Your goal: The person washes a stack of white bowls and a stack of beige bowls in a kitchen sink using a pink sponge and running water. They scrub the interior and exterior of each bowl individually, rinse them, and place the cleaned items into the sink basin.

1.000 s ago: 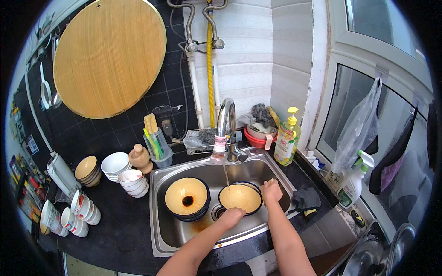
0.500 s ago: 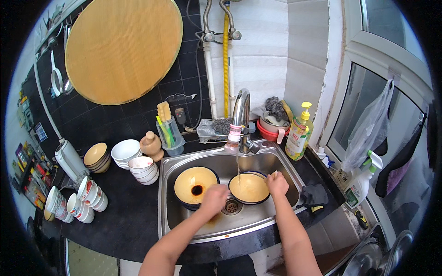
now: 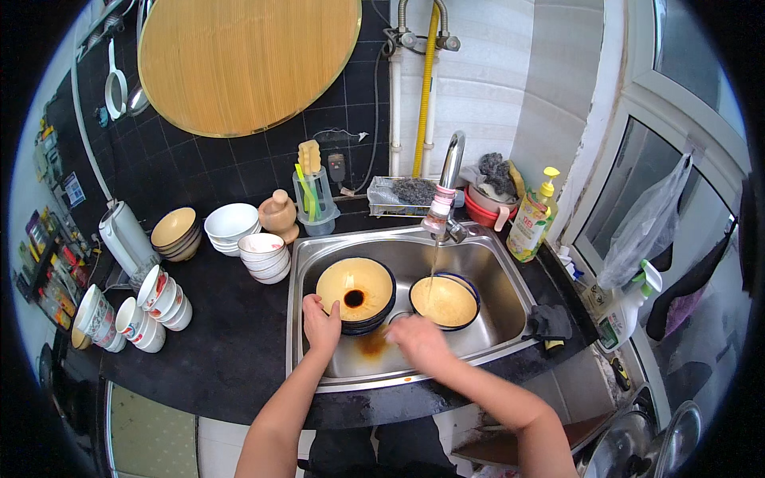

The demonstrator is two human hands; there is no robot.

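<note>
Shiny steel sink (image 3: 500, 299); left hand (image 3: 322, 325) touching round, glossy cream bowls (image 3: 355, 280); right hand (image 3: 419, 342) blurred; both grips unclear.

**Print mostly illegible**

Right of the right hand (image 3: 418, 342), a pump bottle (image 3: 542, 209) bears a red-printed label (image 3: 526, 231); farther right, a spray bottle (image 3: 629, 313) bears a green label (image 3: 611, 327). Well left of the left hand (image 3: 322, 327), a blue-and-white wall sign (image 3: 74, 189) is unreadable.
</note>
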